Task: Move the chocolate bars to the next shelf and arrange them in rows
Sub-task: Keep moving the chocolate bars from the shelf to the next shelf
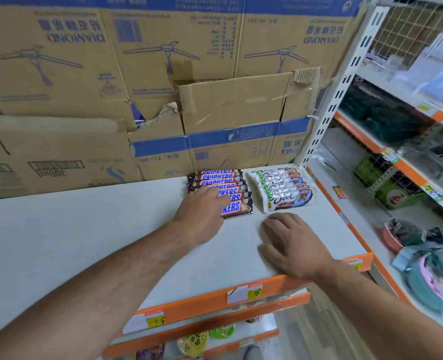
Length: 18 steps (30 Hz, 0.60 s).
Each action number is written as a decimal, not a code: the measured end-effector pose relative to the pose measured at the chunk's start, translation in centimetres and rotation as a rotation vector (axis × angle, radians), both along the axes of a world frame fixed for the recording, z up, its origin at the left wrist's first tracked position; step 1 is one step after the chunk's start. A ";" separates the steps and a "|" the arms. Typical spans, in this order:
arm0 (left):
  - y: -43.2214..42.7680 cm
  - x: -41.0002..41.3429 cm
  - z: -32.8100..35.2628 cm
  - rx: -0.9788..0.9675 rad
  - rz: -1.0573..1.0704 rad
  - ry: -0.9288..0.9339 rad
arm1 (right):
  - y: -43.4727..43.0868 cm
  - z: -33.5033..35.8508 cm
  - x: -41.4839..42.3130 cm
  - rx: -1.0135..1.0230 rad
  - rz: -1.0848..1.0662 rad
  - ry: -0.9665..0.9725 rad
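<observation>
Your left hand lies, fingers nearly straight, across the Snickers row at 12 o'clock on the shelf; your right hand rests flat, empty, at 6 o'clock of the Dove row. Bars are likely light, stiff, slick-wrapped: pinch the long edges mid-length.

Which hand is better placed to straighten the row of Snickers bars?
Left. The left hand rests on the Snickers bars, while the right hand lies flat on the shelf in front of the Dove bars.
</observation>
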<state>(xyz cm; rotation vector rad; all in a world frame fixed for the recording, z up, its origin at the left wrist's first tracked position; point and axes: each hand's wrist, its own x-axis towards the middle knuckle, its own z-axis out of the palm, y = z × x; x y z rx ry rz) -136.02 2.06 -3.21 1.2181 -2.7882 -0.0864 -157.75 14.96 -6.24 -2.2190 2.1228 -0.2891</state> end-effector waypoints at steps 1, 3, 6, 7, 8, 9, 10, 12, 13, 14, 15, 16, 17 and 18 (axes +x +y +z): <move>0.0 0.0 -0.1 0.000 0.005 0.012 | 0.1 0.1 0.1 0.002 -0.010 0.000; 0.0 -0.1 -0.2 -0.006 0.006 0.018 | 0.1 0.2 0.2 0.004 -0.029 0.001; 0.2 0.0 -0.6 -0.038 0.001 0.034 | 0.1 0.4 0.3 0.021 -0.037 0.002; 0.3 0.1 -0.8 -0.050 -0.001 0.047 | 0.1 0.5 0.3 0.024 -0.039 0.002; 0.3 0.2 -0.9 -0.057 0.000 0.064 | 0.1 0.5 0.3 0.024 -0.040 0.003; 0.3 0.2 -1.0 -0.058 0.004 0.079 | 0.1 0.5 0.3 0.021 -0.040 0.003; 0.4 0.2 -1.1 -0.057 0.008 0.090 | 0.0 0.6 0.3 0.017 -0.040 0.005; 0.3 0.2 -1.2 -0.054 0.017 0.095 | 0.0 0.5 0.3 0.006 -0.040 0.001; 0.3 0.2 -1.3 -0.054 0.020 0.089 | 0.0 0.5 0.2 0.006 -0.039 -0.006; 0.3 0.1 -1.3 -0.055 0.023 0.079 | 0.1 0.5 0.2 0.010 -0.040 -0.012; 0.4 0.0 -1.3 -0.058 0.029 0.067 | 0.1 0.5 0.1 0.014 -0.035 -0.015; 0.4 -0.1 -1.2 -0.058 0.034 0.052 | 0.1 0.4 0.1 0.017 -0.035 -0.015; 0.4 -0.2 -1.1 -0.061 0.041 0.038 | 0.0 0.4 0.1 0.018 -0.034 -0.018; 0.7 -0.3 -1.0 -0.069 0.058 0.025 | 0.1 0.4 0.1 0.018 -0.031 -0.019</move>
